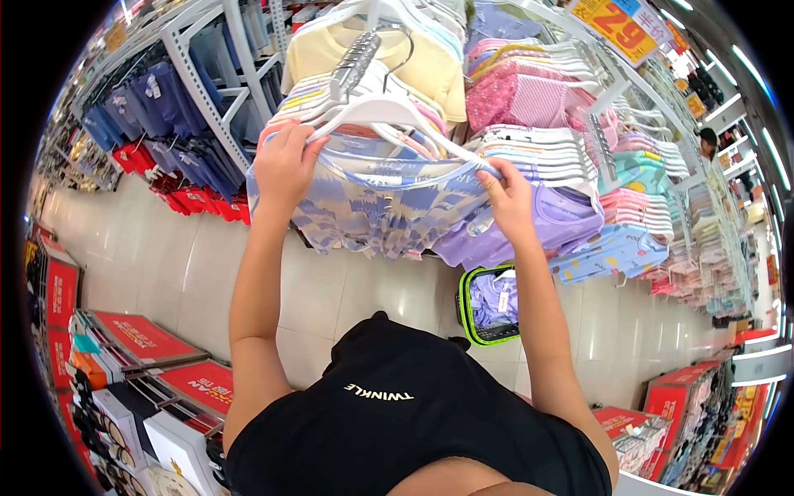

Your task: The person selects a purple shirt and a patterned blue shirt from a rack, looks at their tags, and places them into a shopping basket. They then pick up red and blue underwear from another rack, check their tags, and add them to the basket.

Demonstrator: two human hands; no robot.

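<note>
A blue and cream patterned blouse (376, 211) hangs on a white hanger (372, 112) at the front of a metal display arm (357, 62). My left hand (285, 161) grips the blouse at its left shoulder, fingers curled over the hanger end. At the opposite shoulder, my right hand (506, 194) pinches the fabric with thumb and fingers. Behind the blouse hang several pastel tops on white hangers, and a pale yellow T-shirt (434, 70) shows above them. A lilac top (562, 219) hangs just beside my right hand.
On the floor below stands a black basket with a green rim (465, 310), holding lilac clothing (494, 302). Racks of denim (157, 99) stand at the left, children's clothes at the right. A price sign (616, 29) hangs upper right. Red-topped displays (145, 335) are behind me.
</note>
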